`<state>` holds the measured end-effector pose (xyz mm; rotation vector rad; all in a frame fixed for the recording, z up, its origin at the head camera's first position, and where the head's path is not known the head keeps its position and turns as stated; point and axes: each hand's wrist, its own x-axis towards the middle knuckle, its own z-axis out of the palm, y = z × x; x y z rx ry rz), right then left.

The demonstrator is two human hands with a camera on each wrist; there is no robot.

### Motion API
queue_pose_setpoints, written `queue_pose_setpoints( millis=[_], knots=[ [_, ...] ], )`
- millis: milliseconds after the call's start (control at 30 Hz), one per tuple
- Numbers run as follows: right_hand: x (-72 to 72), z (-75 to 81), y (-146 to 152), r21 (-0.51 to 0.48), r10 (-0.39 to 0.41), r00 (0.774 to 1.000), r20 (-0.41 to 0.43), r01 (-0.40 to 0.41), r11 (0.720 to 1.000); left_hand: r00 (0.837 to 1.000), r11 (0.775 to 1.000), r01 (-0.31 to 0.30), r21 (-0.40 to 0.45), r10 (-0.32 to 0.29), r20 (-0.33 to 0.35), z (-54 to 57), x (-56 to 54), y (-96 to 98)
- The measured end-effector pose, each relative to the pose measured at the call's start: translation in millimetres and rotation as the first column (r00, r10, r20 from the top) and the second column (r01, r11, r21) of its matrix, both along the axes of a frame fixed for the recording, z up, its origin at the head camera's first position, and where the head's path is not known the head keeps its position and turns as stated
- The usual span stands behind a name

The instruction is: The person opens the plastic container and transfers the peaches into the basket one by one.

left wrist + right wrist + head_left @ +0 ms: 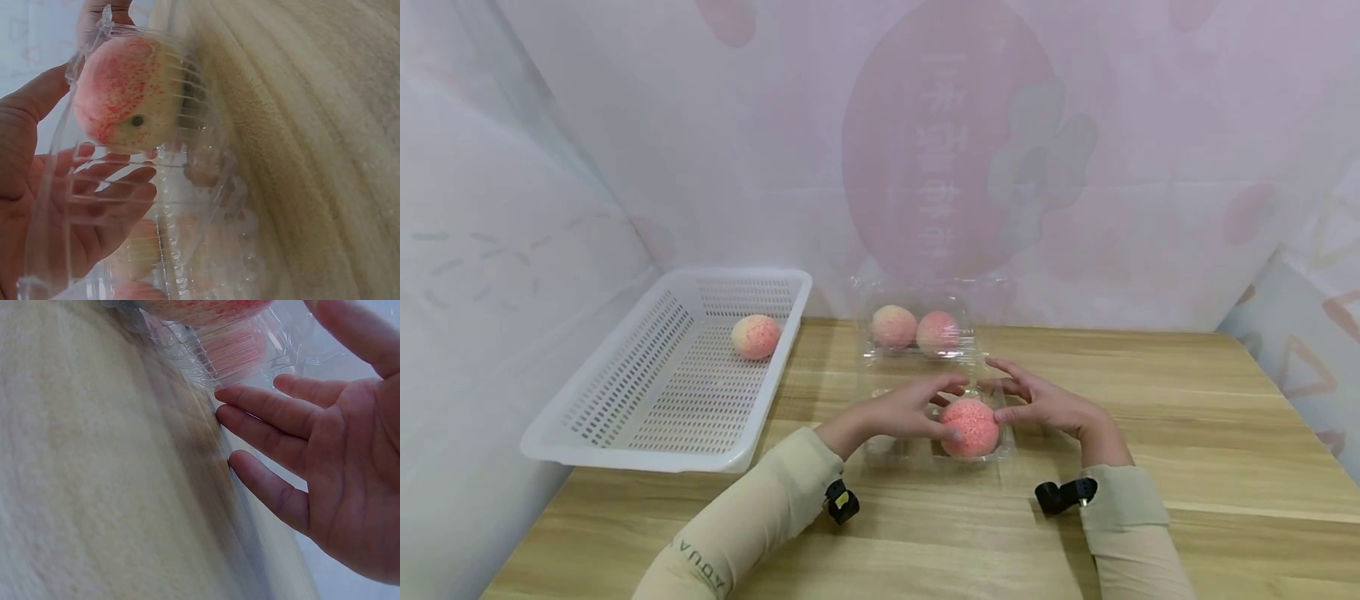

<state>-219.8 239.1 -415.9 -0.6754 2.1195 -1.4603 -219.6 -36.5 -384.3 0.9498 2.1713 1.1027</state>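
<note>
A clear plastic clamshell box [880, 448] lies on the table in front of me. In its near right part sits a pink speckled peach [970, 428], its pale side and a small dark dot showing in the left wrist view. My left hand [910, 408] is at the peach's left, the thumb over its near side and the fingers loosely spread behind the clear wall. From the right, my right hand [1048, 406] brings its thumb to the peach, with the other fingers extended past the box. Two more peaches, one paler [893, 327] and one pinker [938, 334], show through the far plastic.
To the left stands a white perforated basket [775, 392] with one pale and pink peach [756, 337] inside. A printed pale pink cloth [760, 167] hangs behind the wooden table [1210, 467]. Similar cloth covers the left and right sides.
</note>
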Motion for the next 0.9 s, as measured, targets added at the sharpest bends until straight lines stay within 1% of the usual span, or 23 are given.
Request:
queue_pose_setpoints(
  millis=[400, 533, 700, 900],
  knots=[
    [0.7, -0.1, -0.6, -0.006, -0.013, 0.999, 0.03, 0.013, 1.0, 0.999, 0.998, 0.042, -0.04, -0.043, -0.023, -6.1, -0.3, 5.5],
    [0.5, 1.0, -1.2, -0.009, -0.011, 0.999, 0.03, 0.011, 1.0, 0.997, 0.996, 0.053, -0.074, -0.057, -0.058, -6.6, -0.8, 6.3],
    [0.2, 2.0, -1.8, 0.022, -0.021, 1.0, 0.012, 0.02, 1.0, 0.992, 0.992, 0.072, -0.105, -0.082, -0.097, -5.8, -0.8, 7.2],
    [2.2, 3.0, -4.2, 0.045, -0.067, 0.998, 0.008, 0.067, 0.997, 0.987, 0.988, 0.087, -0.124, -0.102, -0.121, -6.6, 0.1, 9.7]
  ],
)
